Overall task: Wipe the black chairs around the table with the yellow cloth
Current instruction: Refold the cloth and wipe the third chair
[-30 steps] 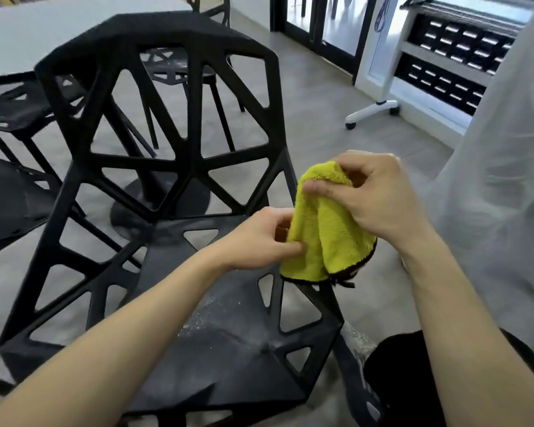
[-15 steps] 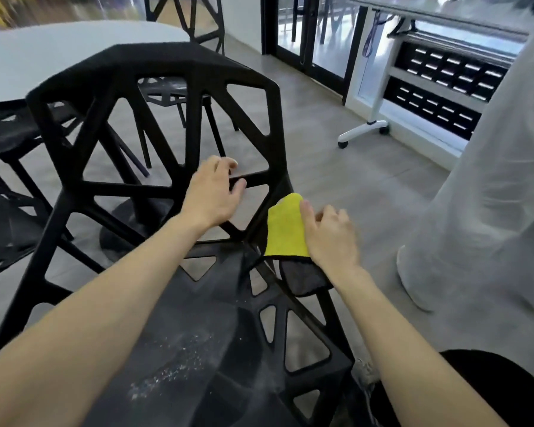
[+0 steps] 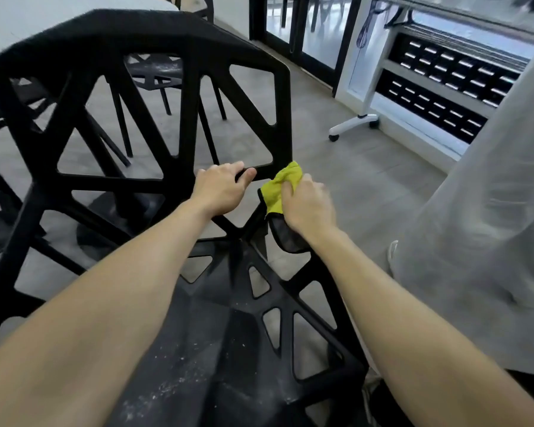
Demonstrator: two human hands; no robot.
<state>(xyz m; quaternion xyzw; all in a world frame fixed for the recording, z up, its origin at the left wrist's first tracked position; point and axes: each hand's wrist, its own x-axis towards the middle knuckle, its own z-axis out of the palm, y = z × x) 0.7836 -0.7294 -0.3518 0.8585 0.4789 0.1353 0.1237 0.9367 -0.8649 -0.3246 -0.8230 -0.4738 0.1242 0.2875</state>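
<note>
Right hand (image 3: 309,208) grasps the cloth (image 3: 279,189), bunched against the lower right corner of the chair (image 3: 195,97) backrest, where the upright edge meets the slanted strut running down to the seat. Left hand (image 3: 219,189) just beside it, fingers (image 3: 247,174) curled round the horizontal bar — bracing the chair.

Cloth lies ahead of the right fingers, yellow tip pointing up along the upright edge; its dark underside hangs below the palm. The strut's long axis runs up and away — likely the line for wiping. Seat shows pale specks, probably dust, not yet wiped.
</note>
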